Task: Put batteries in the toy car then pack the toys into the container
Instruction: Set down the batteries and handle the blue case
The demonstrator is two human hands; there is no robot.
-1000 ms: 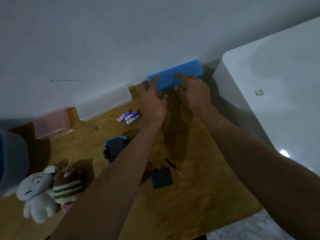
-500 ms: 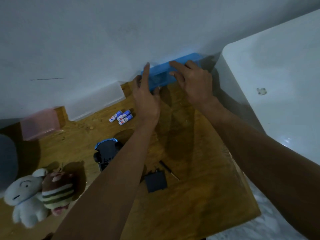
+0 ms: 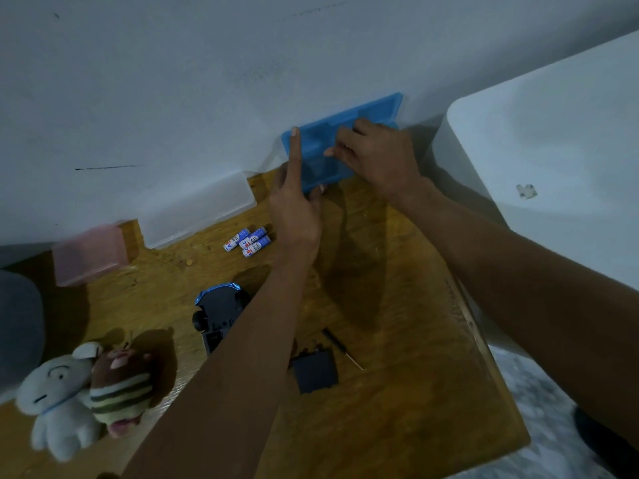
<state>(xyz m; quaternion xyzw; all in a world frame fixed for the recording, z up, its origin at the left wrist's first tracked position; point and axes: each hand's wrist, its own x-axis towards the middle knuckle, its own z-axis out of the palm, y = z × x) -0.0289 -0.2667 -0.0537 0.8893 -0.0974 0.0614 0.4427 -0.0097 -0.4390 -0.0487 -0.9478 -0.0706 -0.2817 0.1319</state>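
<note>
From the head camera, the toy car lies on the wooden surface left of centre, turned so its black underside faces up, with a blue body edge showing at its far end and one black wheel at its left; the left forearm crosses over its right part. Three batteries lie side by side beyond it, near the wall, white and blue with red lettering too blurred to read. A black square cover lies on the wood near the car, with a small screwdriver just beside it, black handle and thin metal shaft.

At the far edge, against the wall, the blue container is tipped up so that its moulded inner face shows. The left hand grips its lower left corner, index finger stretched straight up along the left edge and the other fingers curled under the bottom edge. The right hand is curled over the middle of it, fingers bent and touching the blue plastic.

A clear plastic box and a pink box stand along the wall to the left. Two plush toys sit at the near left: a white plush and a brown striped plush, touching each other. A white appliance stands to the right.
</note>
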